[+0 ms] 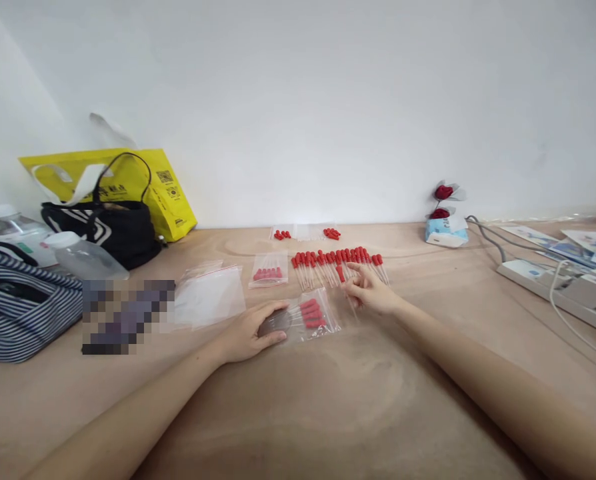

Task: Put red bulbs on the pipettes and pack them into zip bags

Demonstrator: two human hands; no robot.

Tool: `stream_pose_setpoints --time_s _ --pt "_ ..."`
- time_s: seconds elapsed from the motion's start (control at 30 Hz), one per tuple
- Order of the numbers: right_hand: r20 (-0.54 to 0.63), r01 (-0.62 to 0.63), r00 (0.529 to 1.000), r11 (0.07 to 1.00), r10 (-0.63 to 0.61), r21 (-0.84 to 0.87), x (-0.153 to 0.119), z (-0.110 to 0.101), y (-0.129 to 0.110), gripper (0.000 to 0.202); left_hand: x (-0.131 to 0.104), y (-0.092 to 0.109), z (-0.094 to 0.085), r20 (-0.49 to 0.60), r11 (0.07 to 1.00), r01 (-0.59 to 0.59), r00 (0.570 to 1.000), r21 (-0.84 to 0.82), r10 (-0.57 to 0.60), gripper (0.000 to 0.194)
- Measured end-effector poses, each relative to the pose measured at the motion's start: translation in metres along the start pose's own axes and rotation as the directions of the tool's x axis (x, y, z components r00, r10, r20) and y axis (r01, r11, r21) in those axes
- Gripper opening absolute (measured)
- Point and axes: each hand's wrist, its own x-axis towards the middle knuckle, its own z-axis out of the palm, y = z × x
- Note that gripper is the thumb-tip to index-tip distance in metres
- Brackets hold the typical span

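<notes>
My left hand [253, 332] rests on the end of a clear zip bag [332, 321], thumb and fingers curved around it. Inside the bag lie several droppers with red bulbs [311, 312], bulbs pointing right. My right hand [371, 290] is closed at the bag's right, thumb and index finger at a single red-bulbed dropper [341, 273], its thin stem slanting down below the fingers. Just behind is a row of droppers [331, 258] side by side, bulbs away from me. A smaller filled zip bag [269, 270] lies left of the row.
Flat zip bags [211, 293] lie left of my hands. Two more bags with red bulbs [332, 233] sit by the wall. At left are a striped pouch [23, 313], plastic jar [83, 253], black bag [113, 230] and yellow bag [171, 190]; at right, a power strip [533, 277] with cables.
</notes>
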Motion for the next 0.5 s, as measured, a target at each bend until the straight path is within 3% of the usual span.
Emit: stream_pose_setpoints --time_s 0.17,0.4,0.5 --pt "-0.147 0.004 0.989 0.983 0.023 0.181 -0.013 0.009 0.003 0.080 -0.001 0.001 -0.001 0.003 1.000 -0.005 1.000 -0.014 0.005 0.050" --pt "-0.251 0.062 0.968 0.982 -0.016 0.176 -0.014 0.020 0.007 0.069 -0.001 0.004 -0.001 -0.002 1.000 0.001 1.000 -0.017 -0.001 0.050" --pt "-0.360 0.088 0.932 0.983 -0.023 0.164 -0.014 0.016 0.006 0.066 -0.001 0.003 -0.001 -0.006 1.000 -0.003 1.000 -0.019 0.003 0.050"
